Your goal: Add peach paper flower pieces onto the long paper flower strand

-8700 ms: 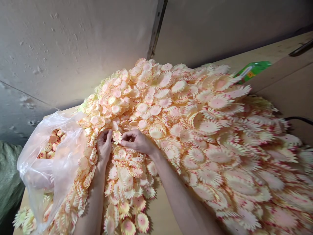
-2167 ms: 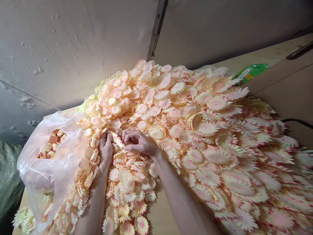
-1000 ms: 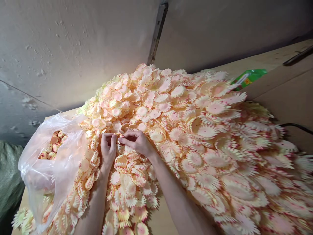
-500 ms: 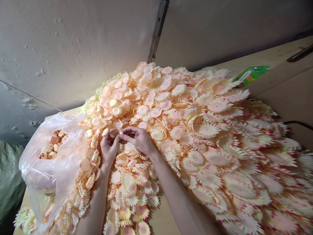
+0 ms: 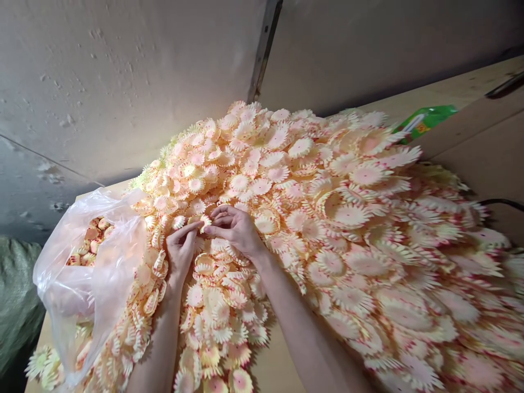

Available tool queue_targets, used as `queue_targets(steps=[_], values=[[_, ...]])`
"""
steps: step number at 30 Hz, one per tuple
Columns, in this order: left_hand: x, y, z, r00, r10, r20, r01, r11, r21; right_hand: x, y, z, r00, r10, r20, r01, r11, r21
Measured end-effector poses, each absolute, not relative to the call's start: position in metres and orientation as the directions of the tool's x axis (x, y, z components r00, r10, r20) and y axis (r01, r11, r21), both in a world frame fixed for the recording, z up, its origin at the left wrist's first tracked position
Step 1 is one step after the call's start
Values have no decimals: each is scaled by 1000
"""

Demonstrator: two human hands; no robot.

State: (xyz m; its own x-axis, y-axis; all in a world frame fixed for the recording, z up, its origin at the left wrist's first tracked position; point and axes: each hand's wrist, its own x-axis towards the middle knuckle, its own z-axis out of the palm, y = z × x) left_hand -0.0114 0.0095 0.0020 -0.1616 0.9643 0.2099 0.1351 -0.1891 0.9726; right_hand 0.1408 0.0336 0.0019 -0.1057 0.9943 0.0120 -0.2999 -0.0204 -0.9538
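Note:
A small pale scalloped flower piece (image 5: 205, 221), cream with a pinkish tint, is pinched at its edges between my two hands. My left hand (image 5: 182, 246) has its thumb and forefinger closed at the piece's left side. On the other side, my right hand (image 5: 239, 232) grips it with thumb and fingertips, the other fingers curled above. Both hands hover low over a big heap of similar flower pieces (image 5: 282, 174), round with fringed petals and red-tinged edges. Loose flower pieces (image 5: 221, 314) also lie between my forearms.
Left of my hands, a clear plastic bag (image 5: 108, 267) holds stacked, rolled-looking flower pieces (image 5: 92, 240). A green packet (image 5: 426, 121) lies behind the heap at right. The wall (image 5: 135, 82) rises behind the tabletop (image 5: 282, 357). A dark green sack (image 5: 16, 295) stands at far left.
My right hand has shifted slightly right and my left fingers have straightened. The small flower piece now shows between the fingertips, which were closer together before.

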Motion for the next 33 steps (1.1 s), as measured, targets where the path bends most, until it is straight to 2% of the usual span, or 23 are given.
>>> queue_targets(steps=[5,10,17,20,28,33], values=[[-10,8,7,-112,982,150,77,-142,987,142,31,7,-111,994,-13,-332,-49,-942],[-7,11,4,-141,984,110,1,-110,994,143,31,10,-136,991,-12,-337,-57,-940],[-8,10,3,-180,974,134,41,-129,991,143,32,6,-147,989,-26,-320,-73,-945],[-8,9,3,-178,978,113,42,-107,993,143,31,7,-110,993,-41,-292,-72,-954],[-5,6,9,-153,986,63,38,-58,998,145,33,8,-97,994,-48,-343,-79,-936],[-11,8,4,-158,981,115,114,-98,989,145,33,7,-131,990,-48,-339,-90,-936]])
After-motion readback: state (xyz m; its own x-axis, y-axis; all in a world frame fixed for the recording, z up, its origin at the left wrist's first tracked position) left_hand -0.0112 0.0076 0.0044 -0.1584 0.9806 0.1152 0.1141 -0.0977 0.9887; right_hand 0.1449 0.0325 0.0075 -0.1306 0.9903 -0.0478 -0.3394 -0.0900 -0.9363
